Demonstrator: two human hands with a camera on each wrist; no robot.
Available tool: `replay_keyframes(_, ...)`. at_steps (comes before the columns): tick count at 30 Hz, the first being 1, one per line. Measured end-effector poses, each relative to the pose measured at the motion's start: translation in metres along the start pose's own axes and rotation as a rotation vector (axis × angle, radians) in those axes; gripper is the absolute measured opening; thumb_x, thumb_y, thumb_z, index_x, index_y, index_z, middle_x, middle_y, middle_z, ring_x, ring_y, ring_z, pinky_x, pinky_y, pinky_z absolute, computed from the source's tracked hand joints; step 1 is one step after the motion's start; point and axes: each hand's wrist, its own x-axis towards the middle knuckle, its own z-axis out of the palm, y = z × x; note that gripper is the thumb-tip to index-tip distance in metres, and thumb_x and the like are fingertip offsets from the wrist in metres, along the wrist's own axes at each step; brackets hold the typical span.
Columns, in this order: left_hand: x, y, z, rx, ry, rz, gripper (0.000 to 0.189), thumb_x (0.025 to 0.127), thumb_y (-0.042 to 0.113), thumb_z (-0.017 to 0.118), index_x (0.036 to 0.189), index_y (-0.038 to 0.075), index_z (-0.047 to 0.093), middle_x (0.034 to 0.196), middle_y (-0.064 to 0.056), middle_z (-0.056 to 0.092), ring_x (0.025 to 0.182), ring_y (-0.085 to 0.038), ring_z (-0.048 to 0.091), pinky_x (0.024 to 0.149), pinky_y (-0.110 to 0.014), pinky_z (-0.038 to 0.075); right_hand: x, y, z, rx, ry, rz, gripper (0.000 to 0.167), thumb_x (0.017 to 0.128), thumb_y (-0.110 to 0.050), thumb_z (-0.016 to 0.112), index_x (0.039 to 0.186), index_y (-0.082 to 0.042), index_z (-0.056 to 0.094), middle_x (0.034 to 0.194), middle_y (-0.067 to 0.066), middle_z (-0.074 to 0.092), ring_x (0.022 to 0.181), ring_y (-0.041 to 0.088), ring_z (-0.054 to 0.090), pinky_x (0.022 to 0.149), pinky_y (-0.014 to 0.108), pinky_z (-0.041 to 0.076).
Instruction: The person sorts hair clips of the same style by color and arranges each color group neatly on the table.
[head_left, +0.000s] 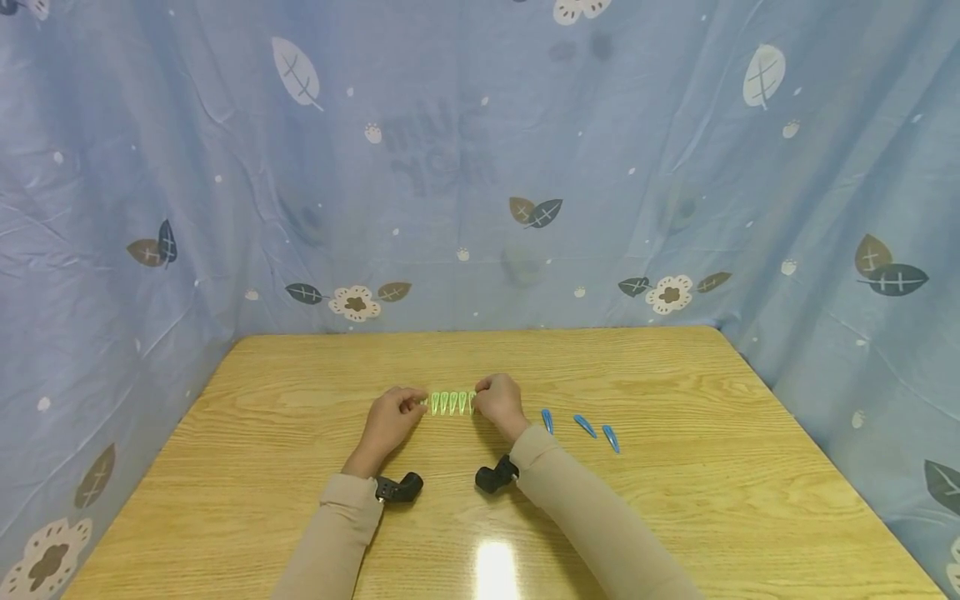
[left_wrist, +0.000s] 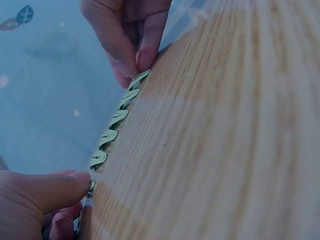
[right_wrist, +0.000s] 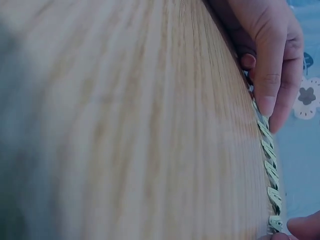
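Pinching: left hand [head_left: 390, 418] holds left end clip [left_wrist: 92, 186], right hand [head_left: 499, 402] holds right end clip [left_wrist: 141, 77]
Green clips [left_wrist: 120, 115]: in a row between the hands
Blue clips [head_left: 585, 426]: right of the right hand

Faint lettering [head_left: 441, 152] in two lines on the blue curtain [head_left: 457, 75], too pale to read surely

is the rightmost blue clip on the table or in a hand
On the table: the head view shows the blue clip lying there, apart from the left hand and right hand.
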Motion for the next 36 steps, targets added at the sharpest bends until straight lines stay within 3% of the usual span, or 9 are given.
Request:
replay_keyframes(8,0.001,0.001,-0.002,-0.015,-0.010,-0.013,0.019,0.087,0.009,0.070,0.106,0.003,0.072,0.080,-0.002,0.056,0.070,-0.015,0.049,0.063,-0.027,0.043,-0.007,0.006,-0.011,0.074,-0.032,-0.024,0.024,0.085,0.002,0.062,0.109,0.008,0.065,0.097,0.016,0.064,0.078,0.023,0.063,0.061,0.030,0.052)
replay_keyframes(15,0.001,0.002,-0.002,-0.021,-0.013,-0.011,0.020,0.088,0.010,0.070,0.107,0.004,0.072,0.081,-0.003,0.057,0.071,-0.015,0.050,0.065,-0.028,0.043,-0.017,0.011,-0.027,0.069,-0.043,-0.063,0.029,0.085,-0.004,0.064,0.113,0.006,0.064,0.097,0.012,0.063,0.087,0.024,0.061,0.066,0.030,0.051)
replay_keyframes(21,-0.002,0.001,-0.002,-0.132,0.023,-0.028,0.020,0.090,0.010,0.067,0.109,0.004,0.071,0.088,-0.006,0.064,0.078,-0.017,0.056,0.070,-0.031,0.047,-0.026,0.021,-0.046,0.126,-0.062,-0.107,0.030,0.088,-0.006,0.065,0.115,0.004,0.064,0.102,0.012,0.064,0.091,0.024,0.060,0.075,0.033,0.052)
replay_keyframes(27,-0.006,0.003,-0.004,-0.251,0.053,-0.014,0.023,0.093,0.013,0.064,0.113,0.003,0.069,0.102,-0.010,0.067,0.090,-0.020,0.062,0.080,-0.033,0.050,-0.040,0.036,-0.075,0.143,-0.096,-0.169,0.036,0.089,-0.007,0.066,0.124,0.004,0.059,0.117,0.018,0.061,0.105,0.030,0.059,0.088,0.039,0.049)
replay_keyframes(31,-0.012,0.028,-0.004,-0.323,-0.009,0.040,0.027,0.093,0.007,0.063,0.116,-0.006,0.064,0.109,-0.019,0.065,0.096,-0.029,0.062,0.085,-0.037,0.050,-0.045,0.052,-0.099,0.137,-0.107,-0.167,0.042,0.091,-0.010,0.065,0.130,0.002,0.055,0.124,0.019,0.059,0.111,0.031,0.057,0.092,0.041,0.047)
replay_keyframes(36,-0.027,0.075,0.001,-0.394,-0.232,0.101,0.031,0.094,0.003,0.060,0.121,-0.011,0.057,0.117,-0.029,0.059,0.104,-0.037,0.059,0.089,-0.035,0.049,-0.050,0.073,-0.124,0.144,-0.102,-0.185,0.044,0.092,-0.011,0.064,0.132,0.005,0.051,0.128,0.023,0.055,0.117,0.036,0.054,0.095,0.042,0.046)
